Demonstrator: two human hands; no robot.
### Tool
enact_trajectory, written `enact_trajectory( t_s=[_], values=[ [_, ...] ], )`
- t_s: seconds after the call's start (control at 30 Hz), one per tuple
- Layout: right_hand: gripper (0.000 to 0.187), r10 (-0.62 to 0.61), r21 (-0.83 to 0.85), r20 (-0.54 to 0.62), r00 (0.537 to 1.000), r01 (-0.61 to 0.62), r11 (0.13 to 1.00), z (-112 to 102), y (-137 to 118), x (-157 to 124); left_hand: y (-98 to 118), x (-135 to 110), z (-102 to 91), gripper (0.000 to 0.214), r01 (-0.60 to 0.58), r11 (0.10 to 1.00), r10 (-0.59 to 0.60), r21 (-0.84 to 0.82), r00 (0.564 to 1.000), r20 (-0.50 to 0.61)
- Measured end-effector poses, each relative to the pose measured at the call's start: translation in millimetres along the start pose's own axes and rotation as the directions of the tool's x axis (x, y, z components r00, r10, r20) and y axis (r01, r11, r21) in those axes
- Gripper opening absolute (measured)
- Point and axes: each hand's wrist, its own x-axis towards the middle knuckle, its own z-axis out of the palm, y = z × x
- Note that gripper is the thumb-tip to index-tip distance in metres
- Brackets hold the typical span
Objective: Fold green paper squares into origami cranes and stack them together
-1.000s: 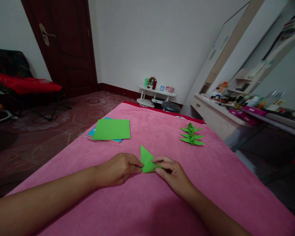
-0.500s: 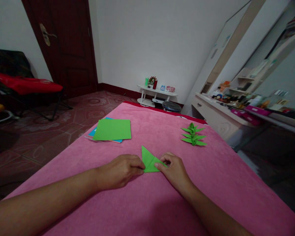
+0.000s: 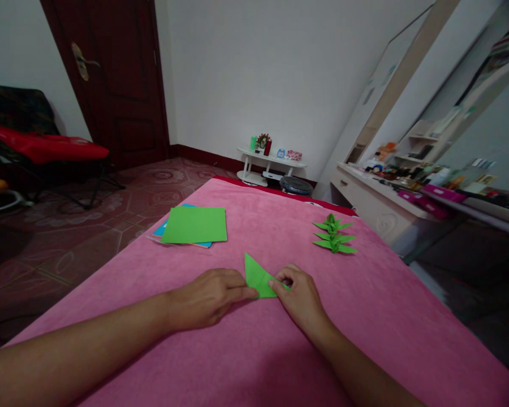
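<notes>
The paper (image 3: 258,277), a green sheet folded to a pointed triangle, lies flat on the pink blanket (image 3: 246,350), near the front edge and midway between both hands. We see the left hand (image 3: 207,297) with fingers bunched together, its tips pinning the paper's lower left corner to the blanket. The right hand (image 3: 299,294) has a narrow grip, thumb and forefinger pinching the paper's right corner.

Farther back on the left, a stack (image 3: 194,225) of flat sheets lies with a green one on top and a blue sheet (image 3: 158,229) showing under it. On the right, well apart from the hands, small folded green figures (image 3: 334,237) sit close together.

Beyond the blanket, a low white stand (image 3: 272,163) by the wall carries small bottles and boxes. A pale dresser (image 3: 373,206) at right holds cluttered items, too blurred for us to name.
</notes>
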Motion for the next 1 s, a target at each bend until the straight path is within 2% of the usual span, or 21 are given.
enact_trajectory(
  t_s=[0.1,0.37,0.5,0.63,1.0],
  values=[
    [0.014,0.035,-0.023,-0.007,0.999,-0.035,0.999,0.0,-1.1,1.6,0.8,3.3,-0.8,0.035,-0.027,0.999,0.025,0.045,0.998,0.049],
    [0.015,0.059,-0.065,-0.018,0.998,-0.060,0.996,0.3,-3.5,1.4,3.3,6.5,-1.7,0.028,-0.003,0.998,0.000,0.063,0.998,0.056],
    [0.015,0.052,-0.084,-0.025,0.998,-0.053,0.995,0.7,-3.4,0.7,3.8,6.3,-2.7,0.027,-0.006,0.998,0.004,0.056,0.999,0.044],
    [0.015,0.034,-0.097,-0.026,0.999,-0.036,0.995,1.2,-3.1,1.7,2.8,7.7,-3.4,0.027,-0.011,0.998,0.006,0.063,0.997,0.078],
    [0.014,-0.004,-0.120,-0.017,1.000,0.002,0.993,-2.0,-1.5,1.6,2.4,9.3,-1.8,0.037,-0.011,0.999,0.006,0.042,0.992,0.122]
  ],
)
